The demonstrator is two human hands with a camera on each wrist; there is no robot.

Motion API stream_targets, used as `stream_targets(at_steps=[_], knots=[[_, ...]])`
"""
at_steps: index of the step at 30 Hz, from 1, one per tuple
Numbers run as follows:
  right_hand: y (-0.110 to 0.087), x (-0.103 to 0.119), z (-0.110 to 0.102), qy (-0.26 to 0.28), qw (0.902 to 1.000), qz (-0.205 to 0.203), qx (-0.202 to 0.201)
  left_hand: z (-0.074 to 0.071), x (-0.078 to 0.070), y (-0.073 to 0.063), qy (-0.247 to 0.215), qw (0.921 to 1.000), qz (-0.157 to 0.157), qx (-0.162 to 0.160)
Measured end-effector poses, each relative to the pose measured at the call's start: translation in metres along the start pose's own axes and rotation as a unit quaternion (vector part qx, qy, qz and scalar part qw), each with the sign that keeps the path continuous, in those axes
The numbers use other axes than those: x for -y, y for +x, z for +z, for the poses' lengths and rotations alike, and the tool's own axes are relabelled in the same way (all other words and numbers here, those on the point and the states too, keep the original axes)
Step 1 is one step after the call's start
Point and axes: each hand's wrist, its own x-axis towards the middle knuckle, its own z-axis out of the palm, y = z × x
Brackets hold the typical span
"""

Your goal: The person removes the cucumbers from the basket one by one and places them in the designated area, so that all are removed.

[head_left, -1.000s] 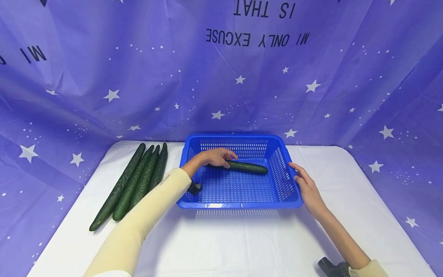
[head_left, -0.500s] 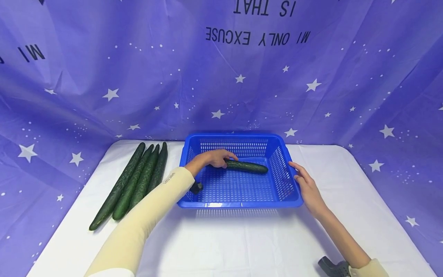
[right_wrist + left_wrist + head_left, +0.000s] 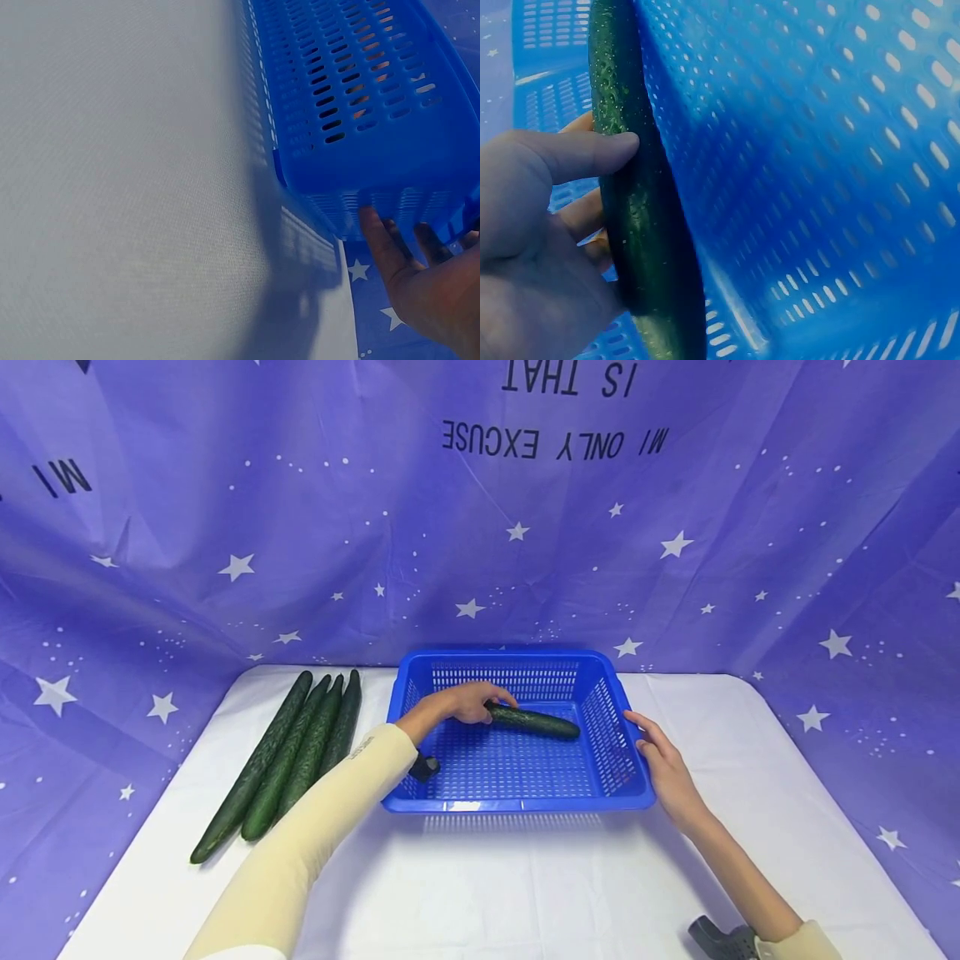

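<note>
My left hand (image 3: 468, 702) reaches into the blue plastic basket (image 3: 480, 807) and holds a long dark green cucumber (image 3: 536, 722) near its left part. In the left wrist view the thumb lies across the cucumber (image 3: 649, 217), and fingers show behind it. The cucumber lies crosswise in the back half of the basket, its right end pointing toward the right wall. My right hand (image 3: 670, 781) touches the basket's right side from outside. In the right wrist view its fingers (image 3: 386, 244) meet the basket's outer wall (image 3: 375, 169), largely straight.
Several more cucumbers (image 3: 258, 768) lie side by side on the white tablecloth (image 3: 487, 893), left of the basket and partly behind my left sleeve (image 3: 315, 835). A purple curtain (image 3: 480, 552) with stars and lettering hangs behind the table and along its sides.
</note>
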Motion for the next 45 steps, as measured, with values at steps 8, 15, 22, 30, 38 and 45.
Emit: stream_targets(at_steps=[8, 15, 22, 30, 38, 45], knots=[[0.001, 0.0, 0.001, 0.001, 1.0, 0.002, 0.001, -0.004, -0.007, -0.007, 0.011, 0.9994, 0.022, -0.025], [0.0, 0.0, 0.0, 0.004, 1.0, 0.004, -0.002, -0.015, -0.017, -0.022, -0.008, 0.9985, 0.032, -0.044], [-0.001, 0.0, 0.0, 0.005, 1.0, 0.006, 0.0, -0.025, -0.029, -0.043, -0.021, 0.9961, 0.041, -0.076], [0.0, 0.0, 0.0, 0.001, 1.0, 0.004, -0.002, -0.032, -0.04, -0.081, -0.019, 0.9882, 0.048, -0.144], [0.0, 0.0, 0.0, -0.003, 1.0, 0.002, -0.002, -0.037, -0.034, -0.121, -0.062, 0.9733, 0.037, -0.218], [0.0, 0.0, -0.001, -0.011, 0.9999, 0.004, -0.001, -0.044, -0.012, -0.157, -0.095, 0.9636, -0.012, -0.25]])
